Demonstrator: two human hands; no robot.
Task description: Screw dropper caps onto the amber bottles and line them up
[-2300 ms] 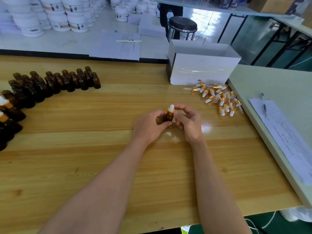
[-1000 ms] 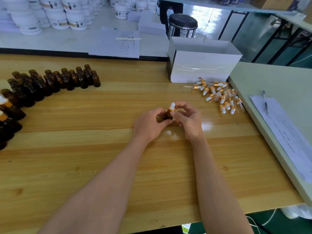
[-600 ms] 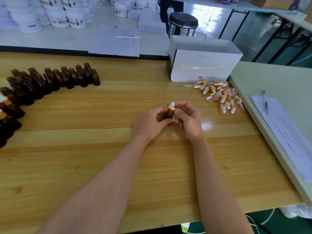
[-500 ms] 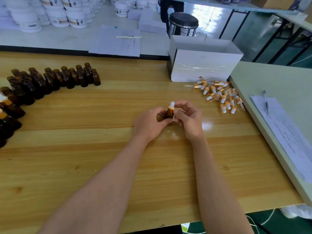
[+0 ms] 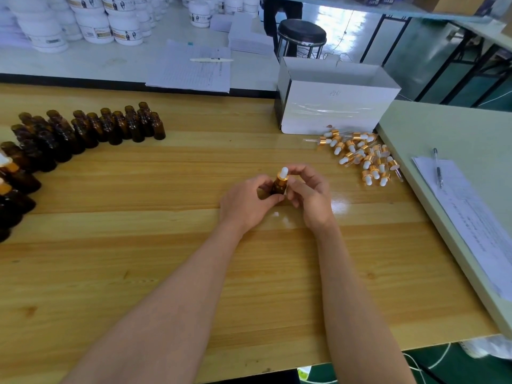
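At the centre of a wooden worktop (image 5: 166, 245), a person is holding a small amber bottle (image 5: 278, 187) upright between both hands. The left hand (image 5: 246, 203) is wrapping its fingers (image 5: 261, 180) round the bottle's body, while the right hand (image 5: 311, 198) is pinching the gold collar of the dropper cap (image 5: 283, 175) sitting on the bottle's neck, its white rubber bulb pointing up. Whether the bottle's base is touching the wood cannot be told.

At 2 o'clock from the hands, a loose pile of dropper caps (image 5: 363, 157) is lying just in front of an open white cardboard box (image 5: 332, 112), which is standing at 1 o'clock. At 10 o'clock, uncapped amber bottles (image 5: 91, 128) are standing in close curved rows, and at 9 o'clock, by the left edge, a few capped bottles (image 5: 12, 176) are joining the line.

To the right, at 3 o'clock, a pen (image 5: 437, 167) is resting on a printed sheet (image 5: 471, 217) on an adjoining pale green table (image 5: 443, 128). At 12 o'clock, beyond the worktop, more papers (image 5: 191, 70), stacked white jars (image 5: 97, 23) and a black stool (image 5: 301, 31) are filling the background.
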